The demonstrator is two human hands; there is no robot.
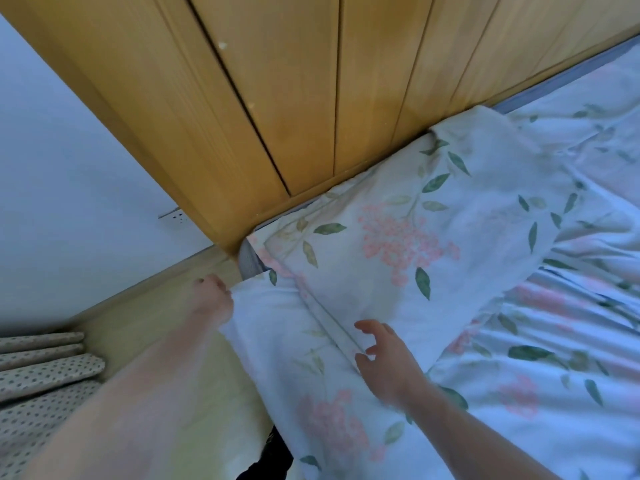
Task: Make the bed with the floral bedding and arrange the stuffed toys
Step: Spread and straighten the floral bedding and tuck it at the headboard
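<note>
A floral pillow with pink blossoms and green leaves lies at the head of the bed against the wooden headboard. The floral sheet hangs over the bed's left side. My left hand grips the edge of that sheet near the bed's corner. My right hand hovers just over the sheet at the pillow's near edge, fingers spread and loosely bent, holding nothing. A rumpled floral duvet covers the right of the bed. No stuffed toys are in view.
A white wall with a socket stands to the left. Light wooden floor runs beside the bed. Dotted curtain fabric bunches at the lower left. Something dark shows under the sheet's hanging edge.
</note>
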